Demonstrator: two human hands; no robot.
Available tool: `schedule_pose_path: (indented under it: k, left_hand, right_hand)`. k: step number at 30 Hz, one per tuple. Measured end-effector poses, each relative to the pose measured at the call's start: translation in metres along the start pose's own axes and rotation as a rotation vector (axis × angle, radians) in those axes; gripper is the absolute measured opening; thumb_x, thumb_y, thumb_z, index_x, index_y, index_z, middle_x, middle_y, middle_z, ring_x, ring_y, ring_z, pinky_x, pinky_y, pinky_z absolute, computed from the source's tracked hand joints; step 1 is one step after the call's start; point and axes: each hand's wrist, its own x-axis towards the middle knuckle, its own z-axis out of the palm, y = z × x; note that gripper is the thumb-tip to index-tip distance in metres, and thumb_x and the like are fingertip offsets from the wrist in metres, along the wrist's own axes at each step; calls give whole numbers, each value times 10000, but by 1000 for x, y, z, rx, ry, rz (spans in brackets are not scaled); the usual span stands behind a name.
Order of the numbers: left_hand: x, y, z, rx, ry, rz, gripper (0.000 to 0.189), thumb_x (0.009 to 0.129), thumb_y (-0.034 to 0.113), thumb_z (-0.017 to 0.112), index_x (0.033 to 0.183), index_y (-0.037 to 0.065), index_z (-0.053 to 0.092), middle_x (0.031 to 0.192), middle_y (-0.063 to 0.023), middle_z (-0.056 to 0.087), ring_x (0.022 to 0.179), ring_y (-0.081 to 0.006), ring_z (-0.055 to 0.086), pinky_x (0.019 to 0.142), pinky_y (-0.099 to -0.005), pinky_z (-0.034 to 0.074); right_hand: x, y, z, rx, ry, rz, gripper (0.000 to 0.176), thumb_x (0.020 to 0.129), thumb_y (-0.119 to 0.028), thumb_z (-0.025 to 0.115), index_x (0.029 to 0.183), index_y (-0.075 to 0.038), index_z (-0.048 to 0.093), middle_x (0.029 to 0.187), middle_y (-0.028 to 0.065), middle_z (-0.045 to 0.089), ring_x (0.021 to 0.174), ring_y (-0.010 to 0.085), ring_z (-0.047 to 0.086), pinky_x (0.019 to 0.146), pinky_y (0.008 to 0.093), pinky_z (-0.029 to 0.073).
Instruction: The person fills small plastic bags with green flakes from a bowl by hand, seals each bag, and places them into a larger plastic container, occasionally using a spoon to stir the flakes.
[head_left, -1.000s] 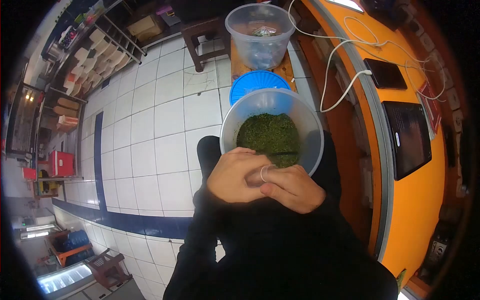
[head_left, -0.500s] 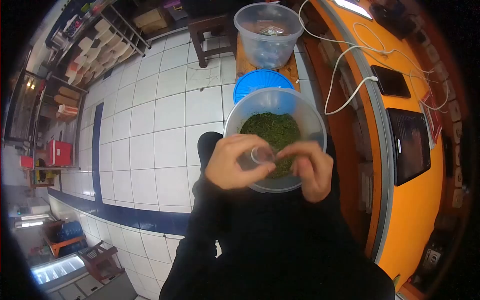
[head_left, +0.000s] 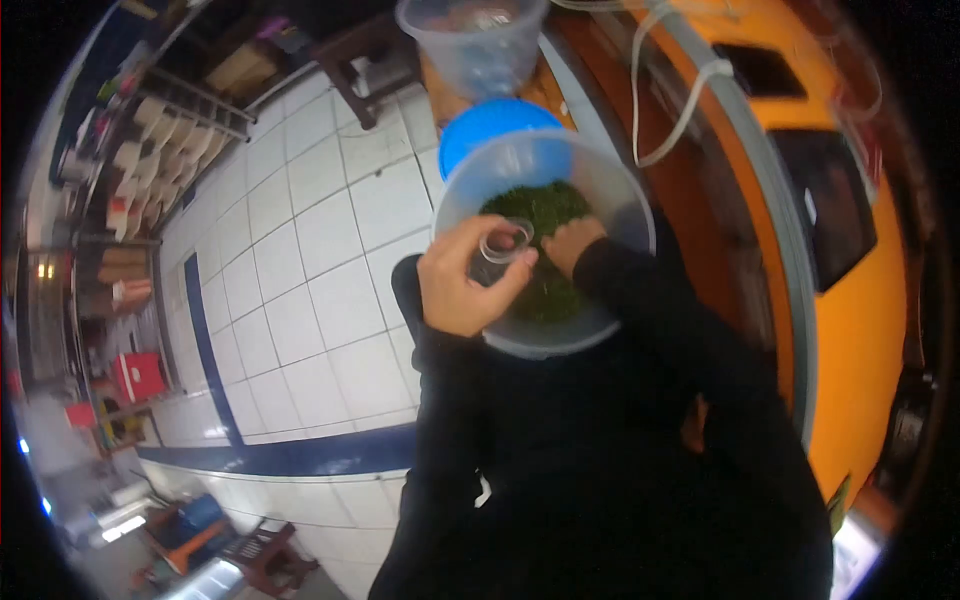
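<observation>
Head view — left hand holding small clear cup, right hand in green-leaf tub

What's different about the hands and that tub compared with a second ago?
The right hand let go of the small clear cup and moved forward into the green flakes. The left hand kept the cup, now over the tub. The tub and the blue lid behind it stayed put.

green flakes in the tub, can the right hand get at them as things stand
Probably yes: the right hand is inside the open tub, at the green flakes. No lid covers it, and the left hand holding the small clear cup sits beside, not across.
</observation>
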Motion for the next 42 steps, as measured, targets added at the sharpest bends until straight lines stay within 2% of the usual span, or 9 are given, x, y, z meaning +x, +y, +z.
schedule_pose_path:
  k: [5,7,18,22,25,30,33,35,42]
  left_hand:
    - [-7,-8,7,-9,5,-1,281,763,137,870,991,39,738,891,-94,763,823,-245,744,766,-337,557]
    - [-8,-7,4,-11,-43,-27,241,852,112,804,1042,-8,717,932,-99,756,909,-186,713,874,-319,532]
    - [-9,-8,3,13,-31,-37,232,861,143,803,1032,6,726,932,-103,763,914,-189,715,883,-322,530]
    - [-8,-15,8,69,22,33,260,780,173,860,981,64,735,875,-72,764,797,-259,735,753,-347,552]
    - [-9,-19,8,120,30,49,264,775,184,863,977,74,735,867,-62,761,787,-261,730,745,-354,550]
    - [-10,-12,6,91,14,-1,241,817,169,835,991,42,726,886,-88,765,832,-236,737,789,-339,551]
    - [-9,-8,6,111,-10,-23,228,858,151,809,1005,6,714,910,-121,769,878,-217,746,835,-324,552]
    - [-8,-8,6,126,-7,-16,229,855,151,810,1002,5,713,908,-123,768,877,-223,748,832,-325,553]
    - [-9,-9,5,129,-7,-6,241,850,159,820,1000,3,712,907,-121,766,875,-233,750,827,-330,555]
  right_hand:
    - [2,-9,-3,-95,-55,-73,231,993,-185,642,1148,-138,807,1181,68,782,1126,279,741,839,463,594]
    - [-2,-10,-6,-80,-53,-95,229,994,-185,640,1141,-134,809,1178,68,783,1117,278,744,837,460,595]
    - [1,-13,1,-140,-49,-177,238,997,-179,625,1141,-124,807,1163,72,790,1091,268,756,819,440,597]
    - [-5,-8,-11,-123,45,-128,219,992,-175,629,1104,-122,809,1119,66,796,1058,263,762,814,448,579]
    - [0,-2,-19,-66,143,-82,201,985,-173,640,1078,-119,809,1102,61,795,1035,266,764,832,477,562]
    - [23,4,-33,-39,256,-49,182,972,-191,666,1058,-117,809,1092,61,788,1022,295,759,889,516,534]
    - [50,-5,-12,-112,315,-90,145,939,-205,660,1030,-133,748,996,64,773,1025,276,729,902,463,498]
    - [49,-11,-10,-31,217,-250,118,932,-212,671,1000,-164,755,956,45,762,1033,265,716,928,463,479]
    - [29,-16,-31,-128,267,-293,164,974,-202,653,999,-135,800,1023,60,794,996,300,754,939,487,524]
